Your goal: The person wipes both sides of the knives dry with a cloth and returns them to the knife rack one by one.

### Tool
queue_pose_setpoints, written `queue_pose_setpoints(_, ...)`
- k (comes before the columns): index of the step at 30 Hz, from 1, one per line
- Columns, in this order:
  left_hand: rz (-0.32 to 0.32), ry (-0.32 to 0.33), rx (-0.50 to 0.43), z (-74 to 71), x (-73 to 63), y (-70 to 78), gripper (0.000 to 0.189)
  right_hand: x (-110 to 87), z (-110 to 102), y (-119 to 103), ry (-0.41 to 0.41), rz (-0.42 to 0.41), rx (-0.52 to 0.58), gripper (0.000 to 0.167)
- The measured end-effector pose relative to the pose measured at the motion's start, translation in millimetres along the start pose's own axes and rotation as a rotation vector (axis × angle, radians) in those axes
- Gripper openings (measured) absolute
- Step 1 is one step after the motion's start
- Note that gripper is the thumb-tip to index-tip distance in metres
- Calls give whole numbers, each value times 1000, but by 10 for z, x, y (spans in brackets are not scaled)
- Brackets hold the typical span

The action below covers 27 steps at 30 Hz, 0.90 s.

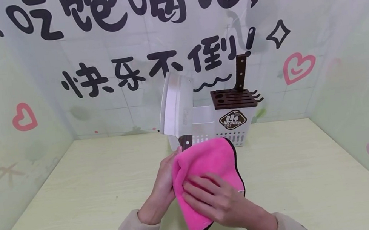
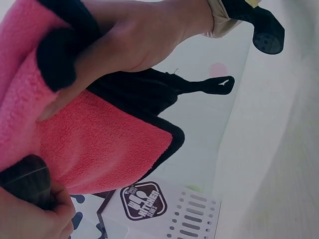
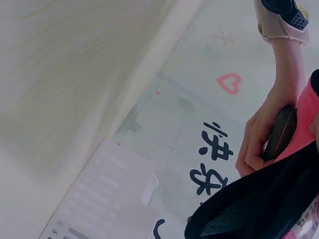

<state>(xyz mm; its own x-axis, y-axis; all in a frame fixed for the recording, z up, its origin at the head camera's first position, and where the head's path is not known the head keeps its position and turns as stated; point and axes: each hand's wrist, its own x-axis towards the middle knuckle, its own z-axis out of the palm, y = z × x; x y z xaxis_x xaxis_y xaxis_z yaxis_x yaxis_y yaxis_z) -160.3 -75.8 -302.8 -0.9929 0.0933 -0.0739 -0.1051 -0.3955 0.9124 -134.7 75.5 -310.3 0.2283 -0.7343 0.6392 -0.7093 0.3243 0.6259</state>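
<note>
My left hand [image 1: 164,181] grips the dark handle [image 1: 186,142] of a cleaver. Its broad, pale blade [image 1: 178,104] points up and away from me. A pink cloth [image 1: 213,161] with black edging lies over the handle's near end and hides part of my left hand. With my right hand [image 1: 211,199] I hold the cloth from the right side, fingers bent into its folds against the handle. In the left wrist view the handle's end [image 2: 30,181] shows between the left hand and the cloth. The right wrist view shows the left fingers curled round the handle [image 3: 281,133].
Behind the cleaver, at the back of the table [image 1: 78,203], stands a white perforated knife holder [image 1: 238,135] with a dark slotted top. Another dark-handled knife [image 1: 241,72] stands in it. Printed walls [image 1: 109,116] close off the back and sides.
</note>
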Motion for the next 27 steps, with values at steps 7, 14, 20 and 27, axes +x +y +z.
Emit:
queue_pose_setpoints(7, -9, -15, -39, 7, -27, 27, 22, -34, 8, 18, -24, -23, 40, 30)
queue_pose_setpoints(14, 20, -19, -45, 0, -26, 16, 25, -30, 50, 46, 12, 40, 47, 29)
queue_pose_setpoints(20, 24, -4, 12, -13, -15, -7, 29, -41, 98, 89, 12, 149, 69, 27)
queue_pose_setpoints(27, 12, -28, -8, -19, -22, -32, 27, -28, 125, 181, -16, 214, 40, 27)
